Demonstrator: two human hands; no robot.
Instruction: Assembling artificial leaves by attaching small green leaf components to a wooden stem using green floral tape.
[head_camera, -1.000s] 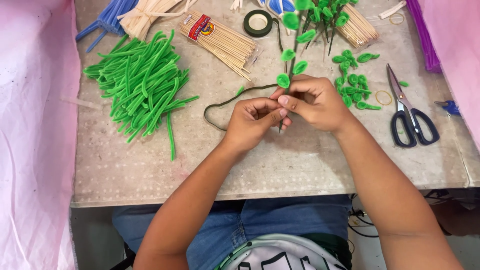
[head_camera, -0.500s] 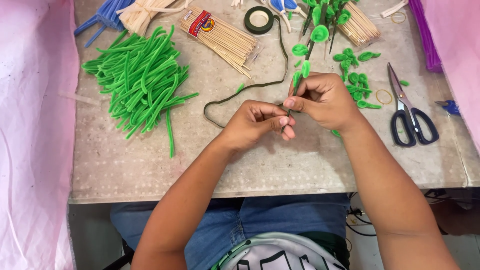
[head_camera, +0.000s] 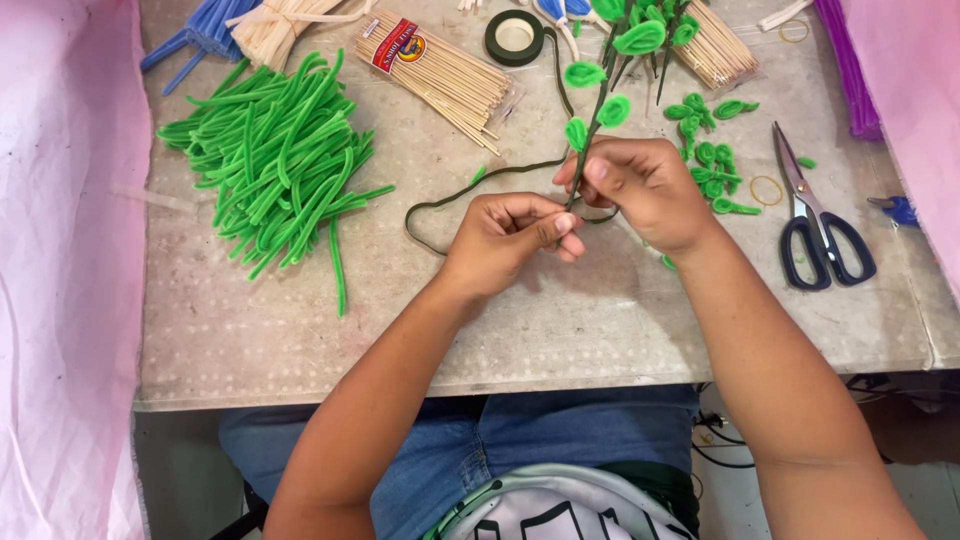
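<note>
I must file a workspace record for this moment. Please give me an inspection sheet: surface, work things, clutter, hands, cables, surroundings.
Surface: speckled grey table, bare near the front edge.
Work things: leafy green stem held upright; dark green tape strip trails from it toward the tape roll.
Clutter: pile of green pipe cleaners, bundle of wooden sticks, loose green leaves, scissors, rubber band.
Hands: left hand pinches the stem low; right hand grips it just above.
Cables: dark cables under the table.
Surroundings: pink cloth on both sides.
</note>
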